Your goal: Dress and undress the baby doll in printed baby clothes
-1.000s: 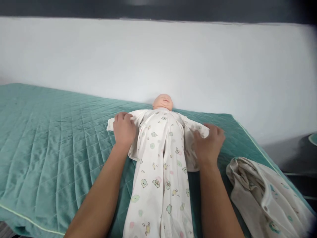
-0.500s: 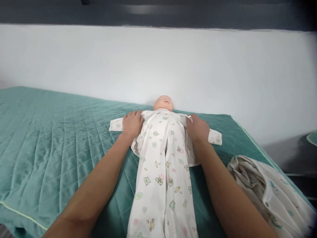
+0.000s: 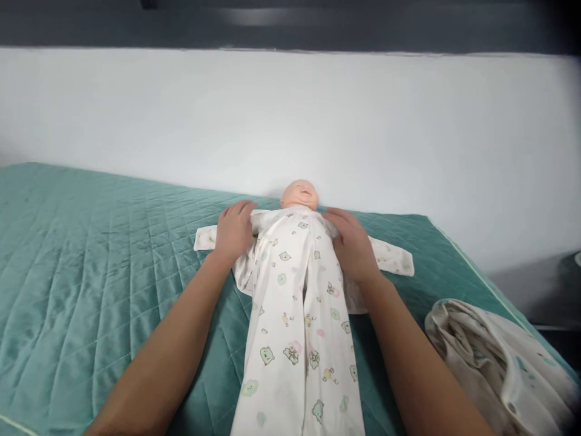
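Observation:
A baby doll lies on its back with its head towards the wall. It wears a white long-sleeved top with both sleeves spread out sideways. Over its front lie white baby trousers with a print of small green animals. My left hand rests at the inner end of the left-hand sleeve, fingers stretched and a little blurred. My right hand touches the cloth by the other shoulder, fingers extended towards the neck. The undersides of both hands are hidden.
The doll lies on a green quilted bedspread. A crumpled printed white garment with snap buttons lies near the right edge, beside my forearm. Behind the bed stands a white wall with a dark band above it.
My right hand has let go of the cloth edge and moved inward, its fingers extending towards the neck. My left hand has shifted slightly outward. The view has tilted a little.

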The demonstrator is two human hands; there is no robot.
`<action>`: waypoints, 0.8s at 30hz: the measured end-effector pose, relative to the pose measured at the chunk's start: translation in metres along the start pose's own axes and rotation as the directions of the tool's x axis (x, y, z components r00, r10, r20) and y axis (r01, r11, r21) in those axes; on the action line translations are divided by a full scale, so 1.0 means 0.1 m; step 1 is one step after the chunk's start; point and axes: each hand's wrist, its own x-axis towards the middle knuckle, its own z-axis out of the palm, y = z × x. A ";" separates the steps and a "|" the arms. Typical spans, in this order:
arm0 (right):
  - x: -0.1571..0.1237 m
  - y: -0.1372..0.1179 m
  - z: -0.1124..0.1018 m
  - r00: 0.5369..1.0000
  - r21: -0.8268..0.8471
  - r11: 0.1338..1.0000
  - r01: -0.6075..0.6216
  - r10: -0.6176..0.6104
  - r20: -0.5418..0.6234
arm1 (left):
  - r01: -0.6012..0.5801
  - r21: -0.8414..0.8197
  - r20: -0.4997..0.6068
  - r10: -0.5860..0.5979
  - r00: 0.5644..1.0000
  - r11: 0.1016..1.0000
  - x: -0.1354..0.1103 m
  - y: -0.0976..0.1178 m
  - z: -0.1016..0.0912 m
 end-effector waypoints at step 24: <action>-0.03 -0.36 -0.32 0.966 -0.196 0.967 -0.163 0.196 0.167 | 0.070 -0.088 0.158 -0.055 0.986 0.994 -0.14 0.08 -0.04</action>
